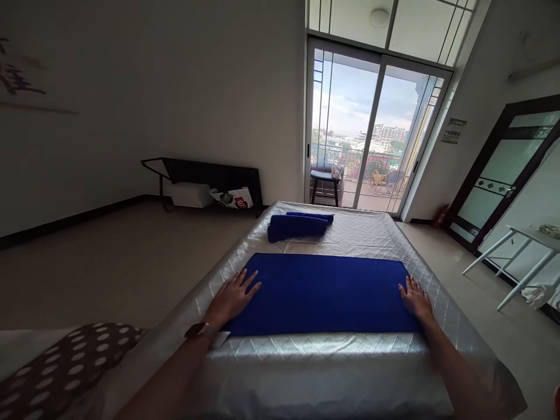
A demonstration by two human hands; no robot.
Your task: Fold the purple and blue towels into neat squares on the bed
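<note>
A blue cloth (326,294) lies flat in a rough rectangle on a table with a silvery quilted cover (350,361). My left hand (233,296) rests with spread fingers on the cloth's left edge, and a dark band circles that wrist. At the right edge of the cloth lies my right hand (415,296), its fingers extended and touching the border. Neither hand grips anything. Beyond the flat cloth sits a folded or rolled blue bundle (297,227), with another thin blue piece behind it. A small white tag shows near my left wrist.
A dark bench (210,175) stands by the left wall, with a white box (190,195) and a printed bag (236,199) under it. Sliding glass doors are behind the table. A light stool (531,238) stands at right; brown polka-dot fabric (72,367) lies lower left.
</note>
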